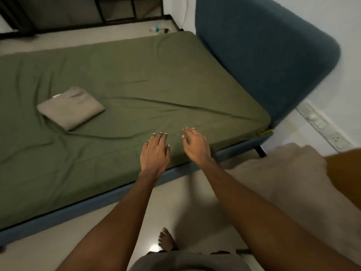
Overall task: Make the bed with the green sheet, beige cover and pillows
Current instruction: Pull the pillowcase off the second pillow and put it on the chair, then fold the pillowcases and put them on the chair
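Note:
The green sheet (136, 79) covers the whole mattress, with long wrinkles across its near half. A folded beige cover (71, 108) lies on the sheet at the left. My left hand (155, 151) and my right hand (195, 145) hover side by side over the sheet near the mattress's front edge, palms down, fingers spread, holding nothing. A blurred beige fluffy mass (283, 173), maybe a pillow or blanket, sits at the right beside the bed's corner.
The blue padded headboard (263, 55) stands at the right end of the bed. The blue bed frame (97, 200) runs along the front. My bare foot (166, 239) is on the pale floor. A dark metal frame (117, 12) stands beyond the bed.

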